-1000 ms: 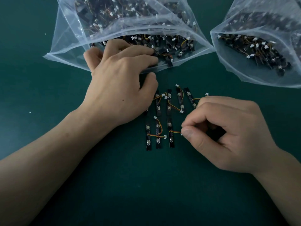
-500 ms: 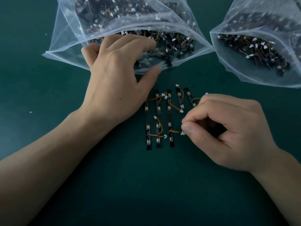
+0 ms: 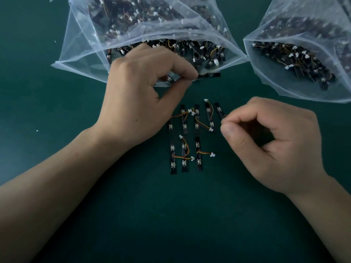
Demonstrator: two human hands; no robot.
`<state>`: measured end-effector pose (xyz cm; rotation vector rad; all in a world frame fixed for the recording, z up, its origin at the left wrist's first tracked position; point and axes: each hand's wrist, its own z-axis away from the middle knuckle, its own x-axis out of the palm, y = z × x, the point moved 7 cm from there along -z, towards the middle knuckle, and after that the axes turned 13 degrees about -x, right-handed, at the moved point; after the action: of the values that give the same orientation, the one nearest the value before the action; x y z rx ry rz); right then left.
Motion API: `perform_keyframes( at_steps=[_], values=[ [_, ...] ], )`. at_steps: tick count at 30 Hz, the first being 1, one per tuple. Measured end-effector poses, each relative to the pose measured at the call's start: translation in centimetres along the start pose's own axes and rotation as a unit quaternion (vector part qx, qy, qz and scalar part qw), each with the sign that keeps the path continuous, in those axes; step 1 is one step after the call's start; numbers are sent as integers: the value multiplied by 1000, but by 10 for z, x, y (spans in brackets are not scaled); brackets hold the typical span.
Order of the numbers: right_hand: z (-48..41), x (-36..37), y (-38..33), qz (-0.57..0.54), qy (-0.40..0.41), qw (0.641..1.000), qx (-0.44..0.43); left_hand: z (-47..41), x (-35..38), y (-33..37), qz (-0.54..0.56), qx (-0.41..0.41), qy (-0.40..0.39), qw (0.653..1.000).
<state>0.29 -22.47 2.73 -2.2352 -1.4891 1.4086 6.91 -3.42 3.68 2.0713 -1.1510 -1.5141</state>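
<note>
Eight strips [image 3: 198, 154] laid on the counter [image 3: 171, 215]; left hand [image 3: 140, 95] pinches a fresh strip [image 3: 209, 74] from the bag [image 3: 85, 59] (far from empty); right hand [image 3: 275, 141] pinches a wire [image 3: 225, 115].

Nothing legible turned up anywhere in this view. The black strips [image 3: 198, 162] laid out on the green table [image 3: 133, 224] carried only tiny pale specks, too small to read as letters or numbers. The clear bag [image 3: 83, 46] at the left and the second bag [image 3: 281, 82] at the right were plain plastic, and the parts inside them were too blurred to read.
</note>
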Motion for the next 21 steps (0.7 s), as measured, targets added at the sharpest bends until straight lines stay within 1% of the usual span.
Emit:
perform_keyframes(
  at_steps=[3,5,9,11,14,16,18,21],
  values=[
    [2,-6,3,18,40,999,31,6,9,12,2,94,-40,995],
    [2,-9,5,18,53,998,39,11,16,17,7,140,-69,988],
    [-1,-5,1,49,17,999,-2,15,21,19,10,170,-107,980],
    [0,-5,1,55,18,998,-1,15,20,19,17,163,-118,979],
    [-1,-6,0,56,28,998,-6,12,17,17,40,116,-126,984],
    [-1,-6,0,61,27,998,-6,10,12,14,58,80,-111,989],
    [0,-5,3,68,25,997,11,9,7,12,75,53,-80,993],
    [0,-7,3,73,35,997,23,7,3,13,80,46,-58,994]
  ],
)
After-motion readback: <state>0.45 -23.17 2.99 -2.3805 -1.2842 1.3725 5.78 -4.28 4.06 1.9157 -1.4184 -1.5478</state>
